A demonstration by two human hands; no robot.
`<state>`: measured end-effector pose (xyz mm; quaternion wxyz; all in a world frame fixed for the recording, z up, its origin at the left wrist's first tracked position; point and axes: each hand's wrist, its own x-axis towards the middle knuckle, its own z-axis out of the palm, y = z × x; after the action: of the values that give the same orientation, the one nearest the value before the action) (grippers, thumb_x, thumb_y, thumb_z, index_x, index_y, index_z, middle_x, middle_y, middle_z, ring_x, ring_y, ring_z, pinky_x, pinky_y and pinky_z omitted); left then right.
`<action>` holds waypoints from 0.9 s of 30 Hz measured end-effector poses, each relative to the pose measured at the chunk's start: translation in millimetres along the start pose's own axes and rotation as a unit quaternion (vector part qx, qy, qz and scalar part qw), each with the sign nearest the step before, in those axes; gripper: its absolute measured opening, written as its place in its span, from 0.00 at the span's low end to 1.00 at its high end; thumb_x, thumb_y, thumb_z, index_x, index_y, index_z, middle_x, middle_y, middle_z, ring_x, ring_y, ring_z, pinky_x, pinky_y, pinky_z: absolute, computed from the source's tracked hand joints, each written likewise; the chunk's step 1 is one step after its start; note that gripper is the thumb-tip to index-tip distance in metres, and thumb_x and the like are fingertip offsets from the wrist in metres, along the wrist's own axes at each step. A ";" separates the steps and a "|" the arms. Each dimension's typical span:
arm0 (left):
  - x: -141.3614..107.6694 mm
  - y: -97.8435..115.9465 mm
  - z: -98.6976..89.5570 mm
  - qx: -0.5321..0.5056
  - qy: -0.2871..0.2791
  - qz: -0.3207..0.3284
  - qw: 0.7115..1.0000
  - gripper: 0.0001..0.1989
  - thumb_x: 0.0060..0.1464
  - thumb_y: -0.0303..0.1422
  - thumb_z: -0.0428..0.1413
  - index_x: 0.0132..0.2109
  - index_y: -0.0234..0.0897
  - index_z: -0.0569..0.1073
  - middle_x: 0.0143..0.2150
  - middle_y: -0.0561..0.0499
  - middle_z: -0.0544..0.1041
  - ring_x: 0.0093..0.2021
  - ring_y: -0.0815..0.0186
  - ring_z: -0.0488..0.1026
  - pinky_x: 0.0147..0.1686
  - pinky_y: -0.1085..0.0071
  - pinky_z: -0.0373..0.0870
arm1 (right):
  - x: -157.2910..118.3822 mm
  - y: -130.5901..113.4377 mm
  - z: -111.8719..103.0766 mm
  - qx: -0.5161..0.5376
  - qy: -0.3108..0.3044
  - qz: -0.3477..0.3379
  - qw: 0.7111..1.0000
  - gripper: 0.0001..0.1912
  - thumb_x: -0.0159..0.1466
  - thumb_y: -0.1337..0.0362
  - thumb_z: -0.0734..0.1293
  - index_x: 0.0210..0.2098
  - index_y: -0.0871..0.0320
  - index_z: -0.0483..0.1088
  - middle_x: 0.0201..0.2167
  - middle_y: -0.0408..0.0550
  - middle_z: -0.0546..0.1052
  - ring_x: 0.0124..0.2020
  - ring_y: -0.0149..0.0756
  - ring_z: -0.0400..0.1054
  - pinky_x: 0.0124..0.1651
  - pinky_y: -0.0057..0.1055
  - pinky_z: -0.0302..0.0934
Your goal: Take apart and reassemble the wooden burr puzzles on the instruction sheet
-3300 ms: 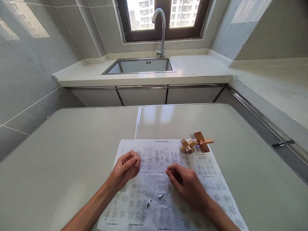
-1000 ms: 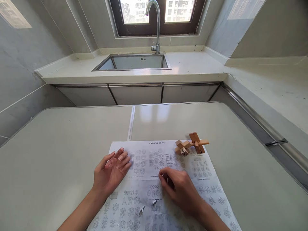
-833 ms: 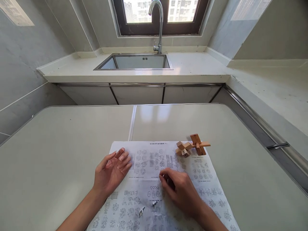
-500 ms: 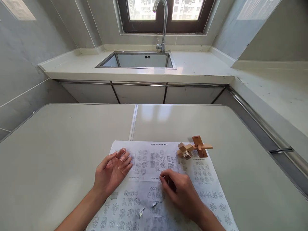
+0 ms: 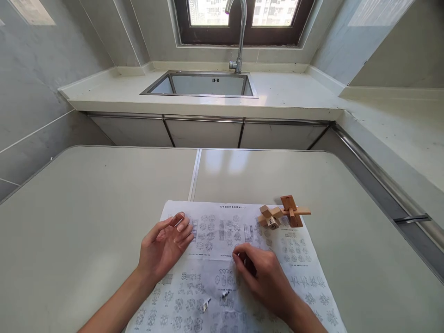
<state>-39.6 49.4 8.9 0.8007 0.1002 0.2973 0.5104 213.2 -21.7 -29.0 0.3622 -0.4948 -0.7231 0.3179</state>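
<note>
A printed sheet (image 5: 208,266) of small line diagrams lies on the table in front of me. Over its left edge rests my left hand (image 5: 166,243), palm turned inward, fingers loosely bent and apart, holding nothing. On the sheet's right half is my right hand (image 5: 260,273), curled, with thumb and forefinger tips together and nothing visible between them. Beyond it, at the sheet's far right corner, stand two wooden interlocking puzzles: a pale one (image 5: 271,217) with marked ends, and a browner cross-shaped one (image 5: 292,211) close beside it.
Two small torn scraps, one pale (image 5: 206,305) and one darker (image 5: 225,293), lie on the sheet between my forearms. The white table (image 5: 86,222) has a seam down its middle. Past it are a counter (image 5: 291,92), a sink (image 5: 208,95) and a tap (image 5: 240,41).
The whole view has shifted slightly. Both hands and the wooden puzzles keep their places on the sheet.
</note>
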 end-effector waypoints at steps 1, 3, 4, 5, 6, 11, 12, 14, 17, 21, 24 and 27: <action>0.1 -0.2 0.0 -0.002 0.001 -0.001 1.000 0.04 0.56 0.27 0.60 0.37 0.33 0.72 0.29 0.53 0.65 0.23 0.71 0.63 0.25 0.71 0.69 | -0.1 0.2 0.2 -0.003 0.001 -0.001 1.000 0.08 0.74 0.67 0.61 0.39 0.55 0.70 0.24 0.39 0.72 0.22 0.31 0.66 0.28 0.28 0.58; 0.3 -0.5 -0.3 -0.004 0.000 -0.002 1.000 0.04 0.56 0.27 0.60 0.38 0.34 0.72 0.29 0.53 0.66 0.23 0.71 0.64 0.25 0.71 0.69 | -0.7 1.0 0.9 -0.010 0.000 -0.005 1.000 0.08 0.74 0.67 0.61 0.39 0.55 0.70 0.24 0.40 0.72 0.22 0.31 0.67 0.28 0.29 0.59; 0.4 -0.7 -0.6 -0.005 -0.002 -0.003 1.000 0.04 0.56 0.27 0.60 0.38 0.33 0.72 0.29 0.53 0.66 0.23 0.71 0.64 0.25 0.71 0.69 | -1.0 1.5 1.3 -0.013 0.000 -0.008 1.000 0.08 0.74 0.67 0.61 0.39 0.55 0.70 0.24 0.40 0.73 0.23 0.32 0.67 0.28 0.29 0.59; 0.5 -0.7 -0.8 -0.006 -0.004 -0.003 1.000 0.04 0.56 0.27 0.60 0.38 0.33 0.72 0.29 0.53 0.66 0.23 0.71 0.64 0.25 0.71 0.70 | -1.2 1.9 1.6 -0.016 0.000 -0.011 1.000 0.08 0.74 0.67 0.61 0.39 0.55 0.70 0.25 0.40 0.73 0.23 0.32 0.68 0.29 0.29 0.59; 0.7 -0.8 -1.1 -0.007 -0.006 -0.004 1.000 0.04 0.56 0.27 0.61 0.38 0.33 0.73 0.29 0.53 0.66 0.23 0.71 0.64 0.26 0.71 0.70 | -1.4 2.1 1.9 -0.018 0.000 -0.013 1.000 0.07 0.74 0.67 0.61 0.40 0.55 0.70 0.25 0.40 0.74 0.23 0.32 0.68 0.29 0.29 0.59; 0.9 -0.3 -2.0 -0.008 -0.011 -0.006 1.000 0.04 0.57 0.27 0.60 0.38 0.32 0.73 0.29 0.53 0.66 0.24 0.72 0.64 0.26 0.71 0.71 | -1.3 1.7 2.1 -0.025 0.004 -0.021 0.999 0.07 0.74 0.69 0.62 0.40 0.55 0.70 0.26 0.41 0.74 0.24 0.32 0.68 0.29 0.29 0.59; 0.8 -0.1 -2.3 -0.007 -0.010 -0.005 1.000 0.03 0.57 0.27 0.60 0.37 0.33 0.73 0.30 0.53 0.66 0.24 0.72 0.64 0.26 0.71 0.71 | -1.2 1.8 2.1 -0.025 0.004 -0.021 0.999 0.07 0.74 0.69 0.62 0.39 0.55 0.70 0.26 0.41 0.74 0.24 0.32 0.68 0.29 0.29 0.59; 0.7 0.2 -2.8 -0.006 -0.007 -0.006 1.000 0.03 0.57 0.27 0.60 0.38 0.33 0.72 0.30 0.53 0.66 0.24 0.72 0.63 0.26 0.71 0.71 | -1.3 2.2 2.2 -0.026 0.004 -0.022 0.999 0.07 0.73 0.69 0.62 0.39 0.55 0.70 0.26 0.40 0.74 0.23 0.31 0.68 0.29 0.28 0.59; 0.7 0.5 -3.3 -0.008 -0.002 -0.009 1.000 0.03 0.57 0.28 0.60 0.38 0.33 0.73 0.29 0.53 0.66 0.24 0.72 0.64 0.25 0.71 0.71 | -1.8 3.5 2.9 -0.028 0.005 -0.023 0.999 0.07 0.73 0.70 0.62 0.39 0.55 0.70 0.26 0.40 0.74 0.23 0.31 0.68 0.29 0.28 0.59; 1.0 0.6 -2.6 -0.013 0.001 -0.010 1.000 0.03 0.57 0.27 0.60 0.37 0.33 0.73 0.29 0.53 0.66 0.23 0.72 0.64 0.25 0.71 0.72 | -2.3 4.7 3.9 -0.024 0.005 -0.019 1.000 0.07 0.73 0.69 0.61 0.40 0.55 0.70 0.26 0.41 0.75 0.24 0.32 0.68 0.30 0.29 0.60; 1.6 0.6 -2.8 -0.015 0.002 -0.010 1.000 0.02 0.57 0.27 0.60 0.38 0.34 0.74 0.29 0.53 0.68 0.24 0.70 0.66 0.25 0.71 0.74 | -2.5 4.9 4.1 -0.029 0.003 -0.018 0.999 0.07 0.73 0.69 0.61 0.40 0.54 0.70 0.26 0.41 0.75 0.24 0.33 0.69 0.30 0.29 0.60; 2.4 0.1 -5.3 -0.008 0.008 -0.004 1.000 0.03 0.55 0.28 0.62 0.39 0.33 0.77 0.31 0.49 0.73 0.29 0.66 0.73 0.32 0.68 0.79 | -2.4 4.8 3.8 -0.033 0.001 -0.019 0.999 0.07 0.74 0.68 0.61 0.40 0.55 0.70 0.26 0.41 0.75 0.24 0.33 0.68 0.30 0.29 0.60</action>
<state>-42.0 50.8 3.8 0.8010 0.0887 0.2995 0.5107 212.9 -22.8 -35.5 0.3518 -0.4933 -0.7422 0.2863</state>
